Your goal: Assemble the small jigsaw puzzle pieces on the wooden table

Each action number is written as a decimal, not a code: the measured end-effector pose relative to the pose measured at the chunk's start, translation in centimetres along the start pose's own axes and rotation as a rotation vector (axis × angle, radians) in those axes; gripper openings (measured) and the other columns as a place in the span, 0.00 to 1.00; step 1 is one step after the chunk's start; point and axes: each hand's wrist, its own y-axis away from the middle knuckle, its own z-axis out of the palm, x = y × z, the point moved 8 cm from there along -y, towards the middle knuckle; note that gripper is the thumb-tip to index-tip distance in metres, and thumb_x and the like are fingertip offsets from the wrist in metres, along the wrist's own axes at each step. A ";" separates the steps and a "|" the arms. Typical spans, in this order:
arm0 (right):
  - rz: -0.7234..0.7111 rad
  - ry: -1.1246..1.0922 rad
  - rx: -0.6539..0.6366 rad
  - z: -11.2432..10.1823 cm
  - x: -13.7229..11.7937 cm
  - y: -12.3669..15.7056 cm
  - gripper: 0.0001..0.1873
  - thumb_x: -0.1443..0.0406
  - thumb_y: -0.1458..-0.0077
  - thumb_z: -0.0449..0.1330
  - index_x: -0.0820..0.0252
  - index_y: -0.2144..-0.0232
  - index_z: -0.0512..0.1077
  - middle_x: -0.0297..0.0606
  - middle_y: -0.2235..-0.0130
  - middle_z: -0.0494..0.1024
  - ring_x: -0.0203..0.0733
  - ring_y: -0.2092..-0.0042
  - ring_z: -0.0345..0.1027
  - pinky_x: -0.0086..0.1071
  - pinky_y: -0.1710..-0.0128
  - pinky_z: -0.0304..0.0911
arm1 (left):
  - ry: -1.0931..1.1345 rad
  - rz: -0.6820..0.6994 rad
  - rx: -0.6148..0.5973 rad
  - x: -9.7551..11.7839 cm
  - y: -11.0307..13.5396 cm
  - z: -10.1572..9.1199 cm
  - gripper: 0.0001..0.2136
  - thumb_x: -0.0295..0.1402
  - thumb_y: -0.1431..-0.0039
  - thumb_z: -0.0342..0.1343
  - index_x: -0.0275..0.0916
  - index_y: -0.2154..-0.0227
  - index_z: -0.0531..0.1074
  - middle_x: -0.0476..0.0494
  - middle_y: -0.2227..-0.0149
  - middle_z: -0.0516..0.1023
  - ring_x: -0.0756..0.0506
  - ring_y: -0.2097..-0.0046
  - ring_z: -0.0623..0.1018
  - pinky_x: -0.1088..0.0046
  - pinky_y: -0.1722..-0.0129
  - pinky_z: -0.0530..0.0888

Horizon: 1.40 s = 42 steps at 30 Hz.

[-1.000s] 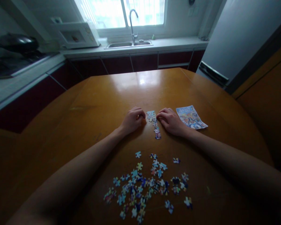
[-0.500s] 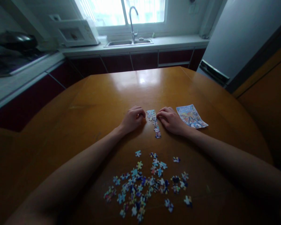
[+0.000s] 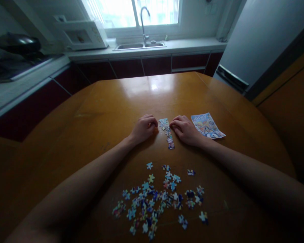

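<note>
A narrow strip of joined puzzle pieces lies on the wooden table. My left hand rests just left of the strip with its fingers curled under, and my right hand rests just right of it, fingers also curled, fingertips at the strip's upper end. Whether either hand pinches a piece is hidden. Nearer to me, several loose coloured puzzle pieces are scattered between my forearms. A printed picture sheet lies flat to the right of my right hand.
Beyond the table runs a counter with a sink and tap under a bright window. A white microwave stands at the back left, a dark pan on the hob further left. A grey fridge stands at the right.
Both hands stay beside the strip of joined pieces; only the view has shifted slightly.
</note>
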 end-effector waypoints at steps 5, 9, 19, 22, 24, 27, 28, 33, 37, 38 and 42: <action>-0.005 0.001 0.004 0.0 0.1 0.0 0.10 0.67 0.35 0.55 0.55 0.59 0.77 0.43 0.55 0.76 0.49 0.51 0.65 0.44 0.48 0.61 | 0.006 0.014 0.003 0.0 0.0 0.0 0.09 0.20 0.49 0.49 0.38 0.76 0.72 0.47 0.72 0.74 0.47 0.66 0.71 0.69 0.64 0.68; 0.000 0.004 -0.004 0.1 0.1 0.0 0.10 0.67 0.35 0.55 0.55 0.59 0.77 0.43 0.55 0.76 0.50 0.51 0.65 0.45 0.49 0.61 | 0.009 0.006 -0.007 -0.1 0.0 0.1 0.09 0.21 0.49 0.49 0.38 0.76 0.72 0.47 0.72 0.74 0.47 0.67 0.71 0.69 0.65 0.68; -0.011 0.012 0.012 0.1 0.1 0.0 0.10 0.67 0.35 0.55 0.55 0.59 0.77 0.42 0.55 0.76 0.50 0.51 0.65 0.44 0.48 0.62 | 0.020 0.009 0.005 0.1 0.0 0.0 0.10 0.19 0.50 0.49 0.38 0.76 0.72 0.47 0.72 0.73 0.47 0.67 0.71 0.70 0.65 0.68; -0.011 0.016 0.013 0.1 0.1 0.1 0.10 0.67 0.35 0.54 0.55 0.59 0.76 0.43 0.55 0.76 0.50 0.51 0.65 0.44 0.48 0.62 | 0.018 0.002 -0.001 0.1 0.0 0.0 0.10 0.19 0.50 0.49 0.38 0.76 0.72 0.47 0.72 0.74 0.47 0.66 0.71 0.70 0.65 0.68; -0.012 0.015 0.010 0.1 0.1 0.1 0.10 0.66 0.35 0.54 0.55 0.59 0.76 0.43 0.55 0.76 0.50 0.51 0.65 0.45 0.48 0.62 | 0.022 0.000 -0.005 0.1 0.0 0.1 0.10 0.19 0.50 0.49 0.38 0.76 0.72 0.47 0.71 0.74 0.47 0.66 0.71 0.70 0.65 0.68; -0.015 0.014 0.003 0.2 0.2 0.1 0.10 0.66 0.35 0.54 0.55 0.59 0.76 0.43 0.55 0.75 0.50 0.51 0.65 0.45 0.49 0.63 | 0.032 -0.002 -0.001 0.1 0.0 0.1 0.10 0.19 0.50 0.49 0.38 0.76 0.72 0.47 0.72 0.74 0.47 0.67 0.71 0.70 0.65 0.68; -0.017 0.015 0.002 0.2 0.2 0.1 0.10 0.66 0.35 0.54 0.55 0.59 0.76 0.43 0.55 0.75 0.50 0.51 0.65 0.44 0.49 0.63 | 0.035 -0.003 0.001 0.1 0.0 0.1 0.10 0.20 0.49 0.49 0.38 0.76 0.72 0.47 0.72 0.74 0.47 0.67 0.71 0.69 0.64 0.68; -0.024 0.006 0.016 0.0 0.0 0.1 0.10 0.66 0.35 0.55 0.56 0.58 0.77 0.44 0.55 0.76 0.50 0.51 0.66 0.45 0.48 0.63 | 0.047 -0.009 0.012 0.1 0.0 0.1 0.10 0.20 0.49 0.49 0.38 0.77 0.72 0.47 0.72 0.73 0.47 0.67 0.71 0.69 0.64 0.68; -0.031 0.005 0.034 -0.2 -0.3 0.2 0.10 0.64 0.34 0.55 0.56 0.56 0.76 0.45 0.54 0.75 0.51 0.51 0.67 0.45 0.48 0.63 | 0.042 -0.010 0.012 0.0 0.0 0.2 0.10 0.20 0.50 0.49 0.38 0.77 0.72 0.47 0.73 0.73 0.48 0.67 0.71 0.70 0.64 0.69; -0.034 0.010 0.034 -0.2 -0.3 0.2 0.10 0.64 0.34 0.55 0.56 0.56 0.76 0.45 0.54 0.75 0.51 0.51 0.67 0.45 0.48 0.63 | 0.042 -0.008 0.013 0.0 0.0 0.2 0.10 0.20 0.50 0.49 0.38 0.77 0.72 0.47 0.73 0.74 0.48 0.67 0.71 0.71 0.64 0.69; -0.040 0.015 0.036 -0.1 -0.2 0.3 0.10 0.65 0.35 0.56 0.57 0.56 0.76 0.45 0.54 0.75 0.51 0.51 0.67 0.45 0.48 0.64 | 0.043 0.005 0.017 0.0 0.1 0.2 0.10 0.19 0.49 0.50 0.37 0.76 0.73 0.47 0.72 0.74 0.48 0.66 0.72 0.71 0.64 0.69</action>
